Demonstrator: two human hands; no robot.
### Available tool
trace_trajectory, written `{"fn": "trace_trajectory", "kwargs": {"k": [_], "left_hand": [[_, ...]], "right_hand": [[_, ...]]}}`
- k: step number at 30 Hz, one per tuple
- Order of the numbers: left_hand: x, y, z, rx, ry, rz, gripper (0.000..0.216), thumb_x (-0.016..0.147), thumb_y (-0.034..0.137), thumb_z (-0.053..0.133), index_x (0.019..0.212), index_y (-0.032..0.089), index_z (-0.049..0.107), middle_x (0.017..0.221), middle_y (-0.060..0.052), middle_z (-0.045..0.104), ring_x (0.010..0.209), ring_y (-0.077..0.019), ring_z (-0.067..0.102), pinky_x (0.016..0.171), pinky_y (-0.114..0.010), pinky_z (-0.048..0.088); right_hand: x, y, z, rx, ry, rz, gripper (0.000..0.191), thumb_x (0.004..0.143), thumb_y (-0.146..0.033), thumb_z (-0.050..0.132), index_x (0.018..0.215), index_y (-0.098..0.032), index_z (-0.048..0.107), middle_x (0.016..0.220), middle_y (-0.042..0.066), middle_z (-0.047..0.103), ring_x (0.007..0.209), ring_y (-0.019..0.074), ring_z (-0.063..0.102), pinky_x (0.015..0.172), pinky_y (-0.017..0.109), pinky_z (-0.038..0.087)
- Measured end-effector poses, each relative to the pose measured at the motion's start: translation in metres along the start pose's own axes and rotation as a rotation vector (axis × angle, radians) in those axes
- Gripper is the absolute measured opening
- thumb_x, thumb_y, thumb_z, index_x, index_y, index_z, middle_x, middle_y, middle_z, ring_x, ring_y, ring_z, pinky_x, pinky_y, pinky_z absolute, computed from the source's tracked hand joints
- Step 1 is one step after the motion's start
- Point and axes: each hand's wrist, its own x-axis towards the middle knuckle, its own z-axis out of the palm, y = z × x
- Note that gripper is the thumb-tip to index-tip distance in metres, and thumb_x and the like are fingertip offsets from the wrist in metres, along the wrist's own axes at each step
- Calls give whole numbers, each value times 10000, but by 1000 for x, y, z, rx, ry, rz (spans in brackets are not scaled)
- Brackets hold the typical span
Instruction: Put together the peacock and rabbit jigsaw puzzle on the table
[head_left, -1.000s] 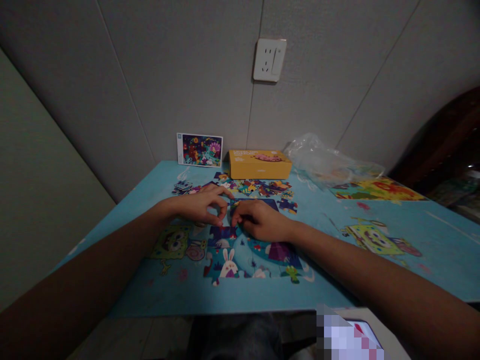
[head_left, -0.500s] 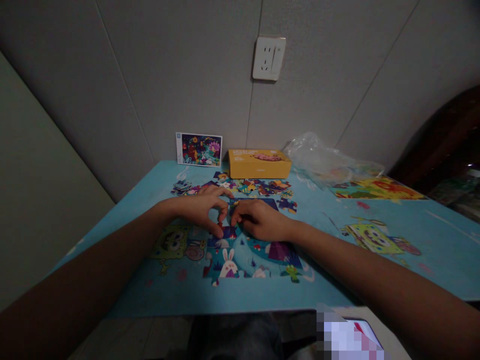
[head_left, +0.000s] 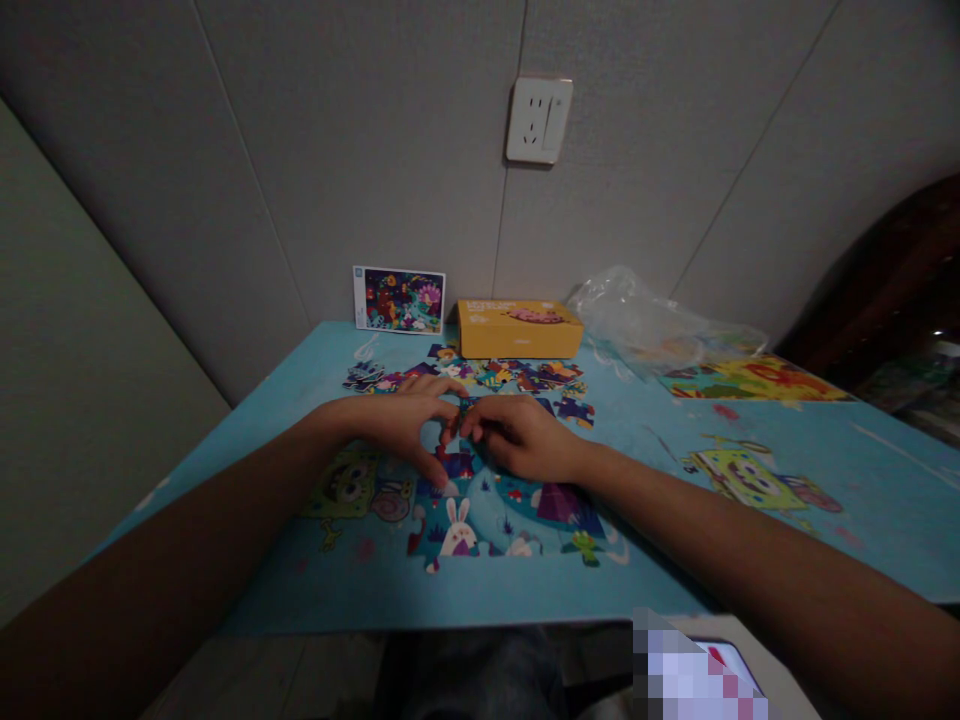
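Observation:
A partly joined jigsaw puzzle with a white rabbit lies on the blue cartoon-printed table. My left hand rests over its upper left edge, thumb stretched down onto a purple piece, fingers curved. My right hand lies on the puzzle beside it, fingers bent and fingertips meeting those of the left hand. What the fingertips pinch is hidden. Loose pieces lie scattered just beyond both hands.
A yellow box and a picture card stand against the wall at the back. A crumpled clear plastic bag lies back right. A wall socket sits above. A dark wooden piece of furniture stands at right.
My left thumb has slid down toward me along the puzzle's edge, and the fingertips of both hands have closed together. The arms have barely shifted.

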Motion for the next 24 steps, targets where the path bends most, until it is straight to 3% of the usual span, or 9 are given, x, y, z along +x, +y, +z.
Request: {"fn": "trace_trajectory", "kwargs": {"k": [4, 6, 9, 11, 17, 21, 24], "left_hand": [[1, -3, 0, 7, 16, 20, 540, 565, 644, 798, 872, 221, 665, 1450, -50, 350, 1373, -375, 246, 1143, -512, 215], [2, -5, 1, 6, 14, 16, 550, 563, 632, 807, 900, 220, 667, 1453, -54, 350, 1364, -372, 260, 1137, -496, 223], [3, -7, 1, 17, 36, 24, 402, 640, 510, 811, 904, 239, 674, 1442, -34, 379, 1341, -341, 299, 1123, -482, 232], [3, -8, 1, 27, 73, 46, 267, 718, 416, 769, 904, 246, 679, 1404, -25, 429, 1311, -313, 340, 1112, -469, 239], [6, -11, 2, 33, 148, 90, 122, 819, 305, 633, 895, 216, 669, 1238, -48, 542, 1176, -261, 455, 1057, -410, 292], [9, -16, 5, 28, 197, 120, 148, 858, 274, 542, 943, 202, 639, 1103, -63, 576, 1087, -243, 485, 1004, -385, 344], [10, -17, 7, 15, 212, 111, 162, 844, 196, 504, 936, 199, 637, 1074, -62, 585, 1082, -242, 491, 1007, -393, 342]], "right_hand": [[-2, -11, -5, 32, 199, -79, 369, 604, -47, 450, 932, -182, 553, 852, 41, 624, 734, 164, 550, 683, 275, 454], [-2, -15, -6, 76, 107, -95, 411, 579, -52, 448, 952, -194, 545, 885, 37, 655, 739, 162, 571, 692, 271, 465], [-3, -17, -5, 149, -173, -75, 447, 572, -24, 434, 959, -199, 575, 869, 4, 703, 727, 140, 632, 697, 241, 481], [-2, -15, -4, 186, -232, -49, 463, 582, -10, 426, 981, -189, 580, 860, -3, 723, 727, 132, 659, 685, 229, 485], [-4, -8, -3, 91, -58, -32, 437, 605, -23, 442, 992, -183, 567, 810, -19, 661, 542, 87, 528, 546, 206, 411], [-5, -5, -3, 61, 69, -2, 489, 660, -51, 488, 1135, -169, 461, 833, -16, 571, 526, 80, 470, 532, 220, 381], [-4, -5, -3, 19, -30, -75, 453, 668, -49, 486, 1103, -173, 520, 868, 20, 593, 655, 128, 546, 634, 257, 435]]}}
